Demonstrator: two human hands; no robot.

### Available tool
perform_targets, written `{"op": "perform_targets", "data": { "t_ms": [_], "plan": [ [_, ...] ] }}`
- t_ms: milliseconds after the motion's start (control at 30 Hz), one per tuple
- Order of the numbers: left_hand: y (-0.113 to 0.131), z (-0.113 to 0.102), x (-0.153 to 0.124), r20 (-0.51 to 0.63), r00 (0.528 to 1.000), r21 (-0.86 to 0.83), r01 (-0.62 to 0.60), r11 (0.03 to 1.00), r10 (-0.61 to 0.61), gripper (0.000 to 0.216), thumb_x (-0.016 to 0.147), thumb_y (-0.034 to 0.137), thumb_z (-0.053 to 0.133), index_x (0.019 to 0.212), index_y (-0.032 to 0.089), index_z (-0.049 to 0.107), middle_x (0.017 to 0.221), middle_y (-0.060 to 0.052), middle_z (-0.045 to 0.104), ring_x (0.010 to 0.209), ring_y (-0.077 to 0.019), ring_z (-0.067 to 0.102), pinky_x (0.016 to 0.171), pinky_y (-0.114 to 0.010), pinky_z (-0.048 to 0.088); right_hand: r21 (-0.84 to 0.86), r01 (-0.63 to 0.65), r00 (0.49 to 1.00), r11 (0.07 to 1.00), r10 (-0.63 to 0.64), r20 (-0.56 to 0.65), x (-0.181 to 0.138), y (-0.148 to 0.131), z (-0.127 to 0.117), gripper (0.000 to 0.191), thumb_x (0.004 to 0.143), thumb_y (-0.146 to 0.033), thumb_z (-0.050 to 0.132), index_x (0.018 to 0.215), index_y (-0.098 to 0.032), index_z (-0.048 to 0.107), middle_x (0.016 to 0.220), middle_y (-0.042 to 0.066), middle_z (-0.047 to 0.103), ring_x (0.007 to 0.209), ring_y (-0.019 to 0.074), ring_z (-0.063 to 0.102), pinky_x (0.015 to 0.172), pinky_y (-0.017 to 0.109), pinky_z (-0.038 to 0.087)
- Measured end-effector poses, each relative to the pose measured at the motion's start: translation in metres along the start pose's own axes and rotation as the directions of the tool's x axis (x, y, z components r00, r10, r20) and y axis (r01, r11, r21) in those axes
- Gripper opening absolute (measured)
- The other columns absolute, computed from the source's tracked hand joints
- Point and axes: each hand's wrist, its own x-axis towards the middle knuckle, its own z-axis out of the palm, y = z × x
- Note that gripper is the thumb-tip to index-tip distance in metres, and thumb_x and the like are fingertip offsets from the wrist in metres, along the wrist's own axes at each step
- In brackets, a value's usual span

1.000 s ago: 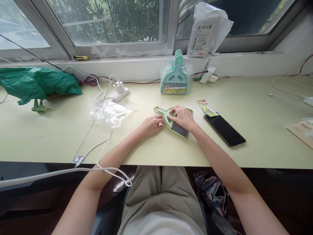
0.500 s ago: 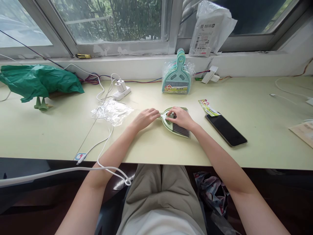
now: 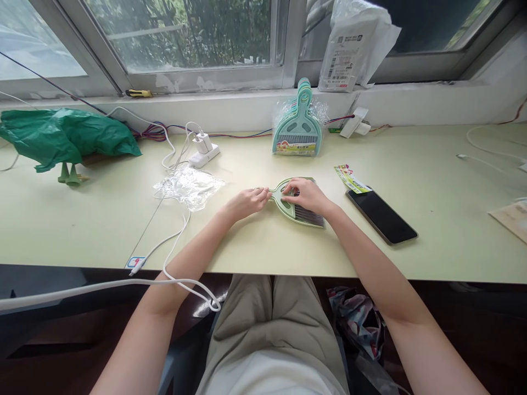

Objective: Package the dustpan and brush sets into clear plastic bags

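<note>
A small green dustpan [image 3: 288,207] with a grey-bristled brush [image 3: 309,215] nested in it lies flat on the pale yellow table [image 3: 263,247] in front of me. My left hand [image 3: 246,202] pinches the end of the dustpan's handle, fingers closed. My right hand [image 3: 308,196] rests on top of the brush and pan, fingers curled round the brush's handle. An empty clear plastic wrapper [image 3: 189,186] lies just left of my left hand.
A wrapped stack of mint dustpan sets [image 3: 297,125] stands against the wall. A black phone [image 3: 381,216] and a printed label [image 3: 349,179] lie to the right. A green plastic bag [image 3: 66,137], a white charger [image 3: 201,149] and white cables [image 3: 173,258] are at the left.
The dustpan set has slid a little away from me and turned flatter. My left hand has moved up onto the handle's end; my right hand has stayed on top.
</note>
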Motion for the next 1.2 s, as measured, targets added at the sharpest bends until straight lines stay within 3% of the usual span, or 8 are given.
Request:
{"op": "perform_targets", "data": {
  "t_ms": [133,333,567,833,1033,1200],
  "plan": [
    [0.002,-0.002,0.002,0.009,1.000,0.000,0.000,1.000,0.000,0.035,0.095,0.004,0.035,0.114,0.009,0.063,0.112,-0.010,0.071,0.099,-0.0164,0.068,0.075,-0.026,0.050,0.002,-0.006,1.000,1.000,0.006,0.016,-0.001,-0.001,-0.002,0.016,0.077,-0.037,0.070,0.081,-0.021,0.073,0.090,0.002,0.068,0.070,0.0145,0.056,0.070,0.029,0.043],
    [0.003,0.003,0.001,0.061,0.996,-0.174,0.075,0.982,-0.065,0.035,0.093,0.004,0.036,0.113,0.011,0.064,0.112,-0.013,0.069,0.094,-0.0175,0.068,0.072,-0.028,0.048,-0.058,-0.022,0.999,0.998,0.024,0.027,-0.002,-0.005,-0.004,0.013,0.076,-0.034,0.071,0.080,-0.022,0.073,0.092,0.001,0.069,0.071,0.0137,0.057,0.067,0.027,0.041],
    [0.003,0.007,0.000,0.014,0.995,-0.238,0.095,0.967,-0.095,0.034,0.093,0.004,0.035,0.110,0.012,0.064,0.109,-0.012,0.070,0.094,-0.0178,0.068,0.071,-0.028,0.048,-0.121,-0.032,0.999,0.992,0.037,0.038,-0.002,-0.008,-0.006,0.013,0.078,-0.035,0.069,0.082,-0.023,0.073,0.093,0.001,0.070,0.072,0.0139,0.058,0.066,0.026,0.040],
    [-0.001,0.005,-0.001,-0.047,0.989,-0.245,0.122,0.962,-0.137,0.032,0.095,0.009,0.038,0.111,0.016,0.064,0.113,-0.010,0.070,0.100,-0.0165,0.066,0.083,-0.029,0.049,-0.220,-0.024,1.000,0.975,0.027,0.011,-0.005,-0.014,-0.010,0.019,0.081,-0.041,0.066,0.089,-0.026,0.072,0.100,0.000,0.070,0.077,0.0156,0.060,0.066,0.027,0.038],
    [-0.008,0.008,-0.005,-0.092,0.963,-0.255,0.224,0.941,-0.254,0.029,0.094,0.012,0.042,0.111,0.020,0.065,0.117,-0.008,0.068,0.110,-0.0182,0.061,0.090,-0.032,0.049,-0.223,-0.054,0.998,0.973,0.046,-0.039,-0.004,-0.017,-0.008,0.019,0.081,-0.043,0.066,0.088,-0.026,0.070,0.097,0.000,0.071,0.081,0.0172,0.060,0.068,0.028,0.038],
    [-0.010,0.011,-0.006,-0.146,0.943,-0.253,0.257,0.933,-0.299,0.025,0.093,0.015,0.044,0.106,0.022,0.065,0.121,-0.007,0.066,0.112,-0.0203,0.058,0.102,-0.039,0.042,-0.229,-0.080,0.995,0.970,0.065,-0.072,-0.004,-0.020,-0.005,0.017,0.081,-0.041,0.066,0.086,-0.025,0.069,0.095,0.000,0.069,0.082,0.0174,0.060,0.068,0.028,0.038]
  ]
}}
